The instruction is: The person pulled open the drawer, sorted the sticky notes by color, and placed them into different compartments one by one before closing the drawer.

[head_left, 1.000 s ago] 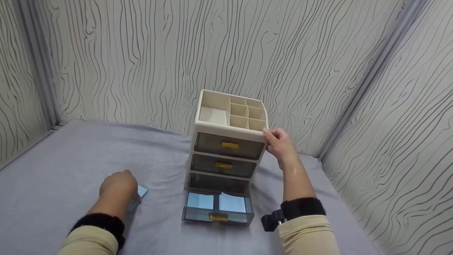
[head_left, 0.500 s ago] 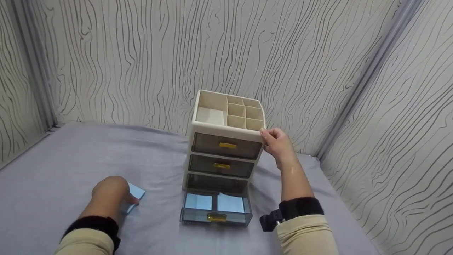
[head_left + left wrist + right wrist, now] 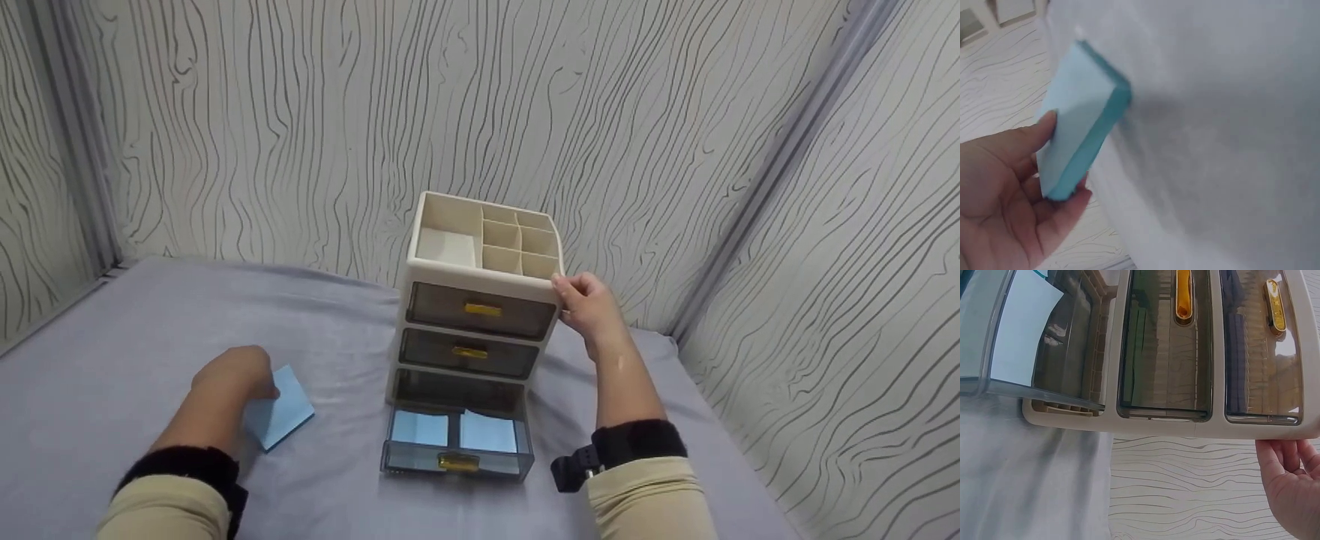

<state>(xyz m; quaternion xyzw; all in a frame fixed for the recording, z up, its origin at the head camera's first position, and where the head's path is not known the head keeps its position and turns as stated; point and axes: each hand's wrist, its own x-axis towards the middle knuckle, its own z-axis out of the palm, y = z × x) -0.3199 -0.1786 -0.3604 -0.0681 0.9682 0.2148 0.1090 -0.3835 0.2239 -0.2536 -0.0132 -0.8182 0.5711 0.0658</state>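
Note:
My left hand (image 3: 234,375) grips a pad of light-blue sticky notes (image 3: 285,412) to the left of a cream desktop drawer organizer (image 3: 480,274). In the left wrist view the thumb lies on the pad's (image 3: 1075,107) broad face and the fingers curl beneath it, close over the cloth. My right hand (image 3: 596,311) holds the organizer's upper right front corner, thumb at the top rim. The organizer's bottom drawer (image 3: 499,466) is pulled out, with two light-blue pads, a left one (image 3: 420,429) and a right one (image 3: 487,433), side by side inside.
Two upper drawers with yellow handles, the top one (image 3: 484,309) and the middle one (image 3: 469,352), are closed. Dark items (image 3: 1235,363) show through the top drawer's front. Grey-lilac cloth (image 3: 330,495) covers the table. Wood-grain panels (image 3: 315,135) rise behind and at the sides.
My left hand first covered most of the blue pad; now the pad is turned, with more of its face showing. The right hand stays on the organizer's corner.

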